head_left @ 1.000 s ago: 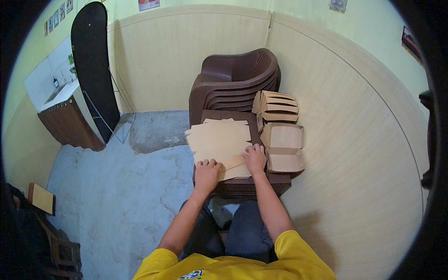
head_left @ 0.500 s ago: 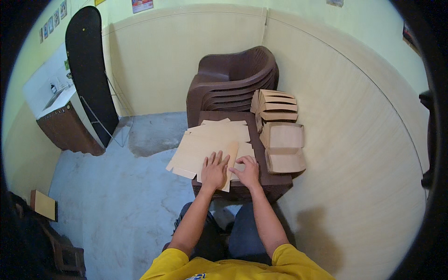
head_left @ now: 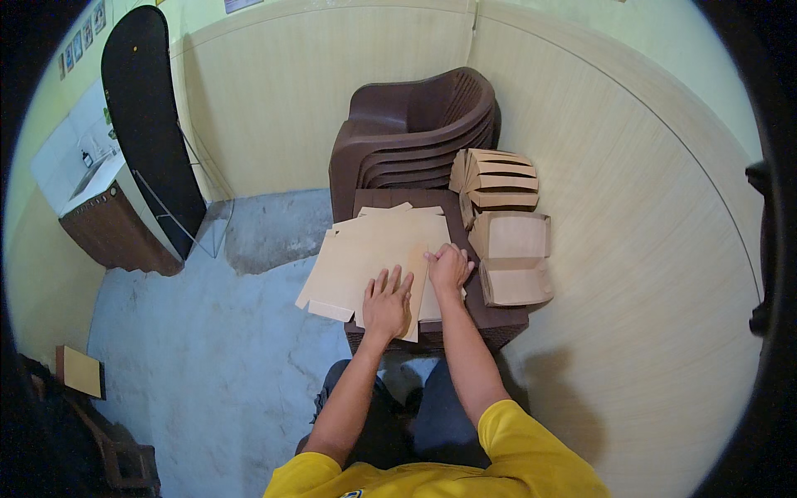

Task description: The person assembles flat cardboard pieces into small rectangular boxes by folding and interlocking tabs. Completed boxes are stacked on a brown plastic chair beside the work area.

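Note:
My left hand (head_left: 386, 309) lies flat with fingers spread on a tan cardboard blank (head_left: 378, 249), close to its near edge. My right hand (head_left: 448, 270) is curled closed at the folded edge of the blank's right side, thumb and fingertips at the fold. The fingertips are partly hidden from above. Other flat cardboard blanks lie fanned underneath, with tabs showing at the far and left edges. All of them rest on a dark brown woven-pattern table (head_left: 490, 319).
Right of the blanks stands an open folded cardboard box (head_left: 515, 236), with a row of nested folded boxes (head_left: 502, 178) beyond it. Stacked brown plastic chairs (head_left: 415, 124) stand behind the table. A black ironing board (head_left: 149, 124) leans near a sink cabinet (head_left: 124, 220) at far left.
My right hand has slid away from me along the fold and its fingers have curled closed. The left hand stays pressed on the cardboard. The view has shifted slightly.

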Available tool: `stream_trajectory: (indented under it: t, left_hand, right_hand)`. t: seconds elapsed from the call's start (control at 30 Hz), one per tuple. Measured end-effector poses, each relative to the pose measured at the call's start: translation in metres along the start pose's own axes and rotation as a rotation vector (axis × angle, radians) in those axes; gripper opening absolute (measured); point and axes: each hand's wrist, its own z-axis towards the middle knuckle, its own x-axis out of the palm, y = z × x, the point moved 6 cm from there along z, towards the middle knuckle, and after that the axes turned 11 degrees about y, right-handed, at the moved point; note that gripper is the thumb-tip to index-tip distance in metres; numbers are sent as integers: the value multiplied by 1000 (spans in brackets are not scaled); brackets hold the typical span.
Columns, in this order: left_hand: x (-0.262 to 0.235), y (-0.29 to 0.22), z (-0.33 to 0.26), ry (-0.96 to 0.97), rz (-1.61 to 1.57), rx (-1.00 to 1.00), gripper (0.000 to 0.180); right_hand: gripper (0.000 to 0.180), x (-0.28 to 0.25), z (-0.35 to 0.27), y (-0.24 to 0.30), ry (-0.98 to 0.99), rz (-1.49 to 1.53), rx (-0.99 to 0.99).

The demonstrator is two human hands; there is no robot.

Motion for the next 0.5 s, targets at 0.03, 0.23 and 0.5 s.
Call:
stream_trajectory:
  t: [0.03, 0.23, 0.5]
  left_hand:
    - [-1, 0, -1, -9, -8, -8, 51]
    - [1, -2, 1, -48, -15, -55, 50]
    - [0, 5, 5, -22, -54, -42, 47]
  right_hand:
    - [31, 1, 1, 2, -13, 1, -33]
    - [29, -5, -28, 4, 89, 32, -186]
    - [27, -33, -135, 4, 168, 176, -363]
